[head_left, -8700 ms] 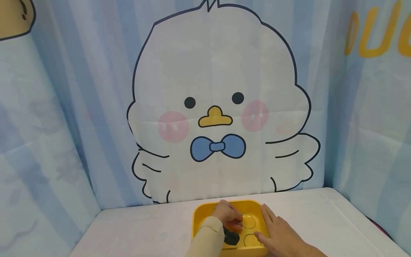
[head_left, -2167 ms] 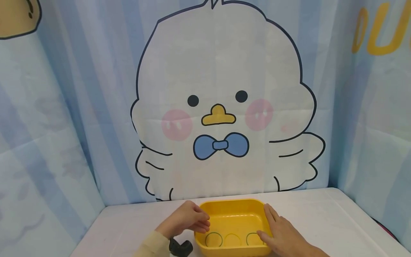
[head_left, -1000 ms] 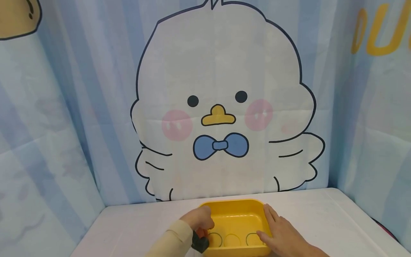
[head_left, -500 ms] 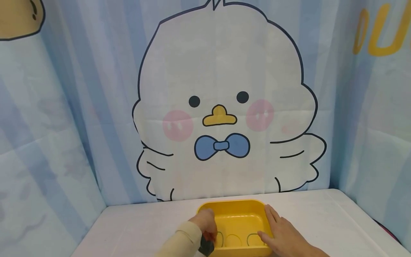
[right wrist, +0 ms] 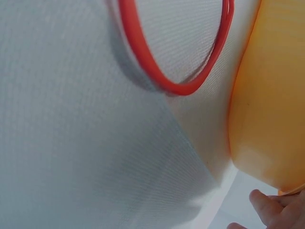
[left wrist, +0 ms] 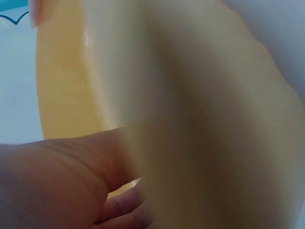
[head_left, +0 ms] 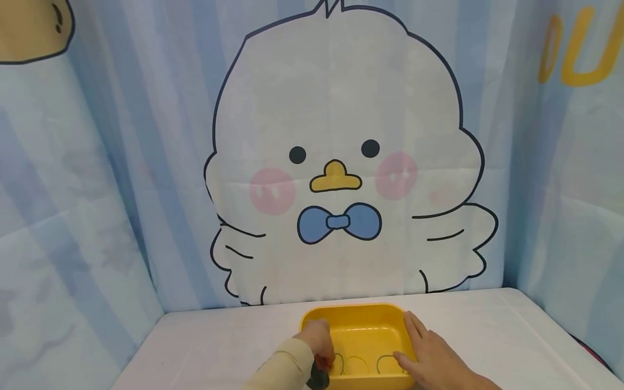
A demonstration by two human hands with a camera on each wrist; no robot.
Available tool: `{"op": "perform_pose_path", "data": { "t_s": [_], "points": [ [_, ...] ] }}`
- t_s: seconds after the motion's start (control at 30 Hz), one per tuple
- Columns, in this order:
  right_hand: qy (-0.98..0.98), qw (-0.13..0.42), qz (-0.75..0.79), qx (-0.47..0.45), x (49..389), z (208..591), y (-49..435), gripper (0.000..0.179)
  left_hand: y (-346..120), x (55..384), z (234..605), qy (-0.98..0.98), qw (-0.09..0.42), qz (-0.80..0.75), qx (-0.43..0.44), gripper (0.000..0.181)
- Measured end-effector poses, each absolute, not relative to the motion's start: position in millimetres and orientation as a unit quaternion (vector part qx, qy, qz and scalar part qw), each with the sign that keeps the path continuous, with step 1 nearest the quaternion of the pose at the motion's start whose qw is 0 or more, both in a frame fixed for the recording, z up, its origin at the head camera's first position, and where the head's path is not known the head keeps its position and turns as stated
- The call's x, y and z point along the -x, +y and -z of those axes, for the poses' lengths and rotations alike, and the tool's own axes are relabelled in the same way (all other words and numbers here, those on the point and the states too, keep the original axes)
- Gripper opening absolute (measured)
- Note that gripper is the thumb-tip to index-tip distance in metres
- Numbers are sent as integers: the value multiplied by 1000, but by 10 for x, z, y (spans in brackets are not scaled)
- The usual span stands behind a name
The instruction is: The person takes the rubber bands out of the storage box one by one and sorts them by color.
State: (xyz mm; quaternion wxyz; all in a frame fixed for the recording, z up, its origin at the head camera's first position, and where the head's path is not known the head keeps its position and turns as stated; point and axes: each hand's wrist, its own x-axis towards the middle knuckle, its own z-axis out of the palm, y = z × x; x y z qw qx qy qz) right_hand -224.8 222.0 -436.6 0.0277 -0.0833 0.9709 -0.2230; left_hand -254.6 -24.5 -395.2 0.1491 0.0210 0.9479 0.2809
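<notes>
In the head view, a yellow plastic basin (head_left: 363, 316) stands at the table's near middle. Three thin rings, like rubber bands, lie in a row at its front: a green left ring (head_left: 343, 365), a yellow middle ring (head_left: 357, 357) and a green right ring (head_left: 378, 365). My left hand (head_left: 319, 341) reaches over the left side with fingertips down at the left ring, partly covering it; I cannot tell whether it pinches it. My right hand (head_left: 431, 349) rests against the right rim, fingers straight, thumb over the edge. In the left wrist view, a blurred sleeve (left wrist: 200, 95) hides the fingertips.
A black wrist device (head_left: 319, 379) hangs under the left wrist. White cloth covers the table (head_left: 234, 336). Behind it hangs a curtain (head_left: 336, 265) with a cartoon chick. In the right wrist view, a red cord (right wrist: 178, 89) loops over white cloth beside the basin.
Earlier, rings lay at the back right and front right; later, three lined the front. My left hand has since moved from the left rim down to the left ring. The right hand stays put.
</notes>
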Motion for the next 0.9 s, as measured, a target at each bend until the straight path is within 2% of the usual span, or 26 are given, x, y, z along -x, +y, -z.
{"op": "perform_pose_path", "data": {
  "t_s": [0.9],
  "points": [
    [970, 28, 227, 84, 2259, 4380, 2227, 97, -259, 2509, 3971, 934, 148, -324, -28, 27]
  ]
}}
